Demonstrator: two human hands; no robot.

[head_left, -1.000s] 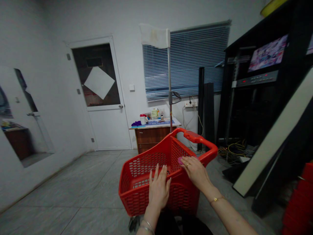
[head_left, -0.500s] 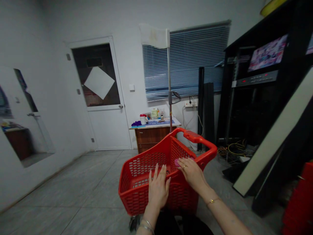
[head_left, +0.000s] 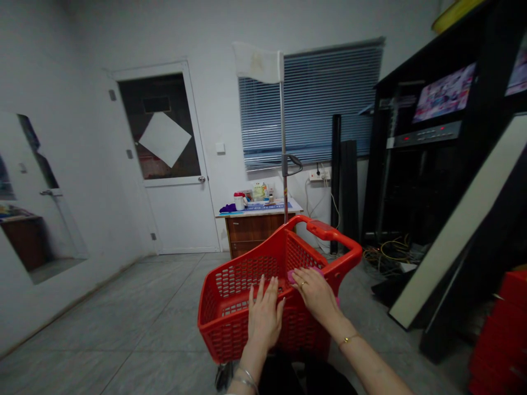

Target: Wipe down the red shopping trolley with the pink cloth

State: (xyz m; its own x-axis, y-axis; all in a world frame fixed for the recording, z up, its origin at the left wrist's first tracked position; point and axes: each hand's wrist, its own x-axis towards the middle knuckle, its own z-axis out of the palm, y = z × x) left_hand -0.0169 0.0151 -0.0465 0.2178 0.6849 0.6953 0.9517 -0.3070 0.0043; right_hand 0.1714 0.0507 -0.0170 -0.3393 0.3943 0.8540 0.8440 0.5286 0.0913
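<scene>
A red plastic shopping cart [head_left: 222, 336] with lattice sides stands right before me, its basket holding nothing that I can make out. My left hand [head_left: 264, 315] lies on the near rim, fingers stretched out and slightly apart. Farther right along the same rim, my right hand [head_left: 316, 295] presses a pink cloth [head_left: 290, 276] against the cart, below the red push handle [head_left: 327, 230]. Most of the cloth is hidden under the palm; bits of pink show at the fingertips and beside the wrist.
A pole [head_left: 283, 120] with a white flag rises behind the cart. Beyond are a wooden desk [head_left: 251, 227] with bottles and a white door [head_left: 177, 219]. To the right, a black rack [head_left: 411, 181] with screens, a leaning pale board [head_left: 457, 225], floor cables and red stacked items [head_left: 494, 334].
My right hand has slid a little left along the rim with the pink cloth, and more pink shows around it. My left hand stays on the rim. The view has shifted slightly.
</scene>
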